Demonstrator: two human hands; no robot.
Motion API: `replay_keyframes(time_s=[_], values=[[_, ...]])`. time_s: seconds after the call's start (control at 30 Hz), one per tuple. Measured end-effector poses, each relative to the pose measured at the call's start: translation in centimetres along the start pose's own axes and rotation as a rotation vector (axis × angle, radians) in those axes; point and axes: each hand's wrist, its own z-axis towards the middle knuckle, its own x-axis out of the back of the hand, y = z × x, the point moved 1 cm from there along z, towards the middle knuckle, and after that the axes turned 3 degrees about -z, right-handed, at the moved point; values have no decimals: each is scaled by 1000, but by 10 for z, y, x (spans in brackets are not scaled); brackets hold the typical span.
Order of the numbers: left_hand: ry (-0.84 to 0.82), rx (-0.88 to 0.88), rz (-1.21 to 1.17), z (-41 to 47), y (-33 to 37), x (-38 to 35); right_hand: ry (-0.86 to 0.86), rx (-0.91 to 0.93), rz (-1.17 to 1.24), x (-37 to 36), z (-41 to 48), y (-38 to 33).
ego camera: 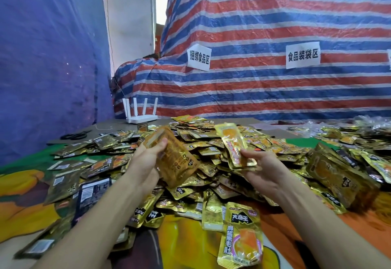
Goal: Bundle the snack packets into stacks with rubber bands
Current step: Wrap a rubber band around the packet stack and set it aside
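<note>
— What are the hands doing?

— The left hand (148, 158) has its grip closed on a blurred stack of gold packets (175, 158), its long axis running from far-left down to near-right. The right hand (262, 165) pinches the bottom edge of one single packet (232, 144), which stands nearly upright, its top tilted to the far left.

— Where are the rest?

— A wide heap of loose packets (211, 142) covers the worktop (25, 184) beneath both hands. A banded bundle (338, 173) lies to the right. Scissors (74, 135) and a white router (141, 114) sit at the far left.
</note>
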Motion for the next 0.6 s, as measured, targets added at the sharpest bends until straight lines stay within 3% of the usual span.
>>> replay_keyframes(time_s=[0.1, 0.27, 0.37, 0.53, 0.6], values=[[32, -51, 29, 4, -4, -2, -67, -16, -154, -5, -3, 6], [130, -154, 453, 0, -18, -13, -285, 71, -222, -27, -10, 27], [182, -260, 564, -11, -25, -25, -273, 173, -329, -36, -9, 44], [133, -369, 429, -27, -33, -39, -79, 389, -852, -37, -7, 68], [45, -324, 271, -33, -32, -41, -78, 421, -923, -35, -7, 68]])
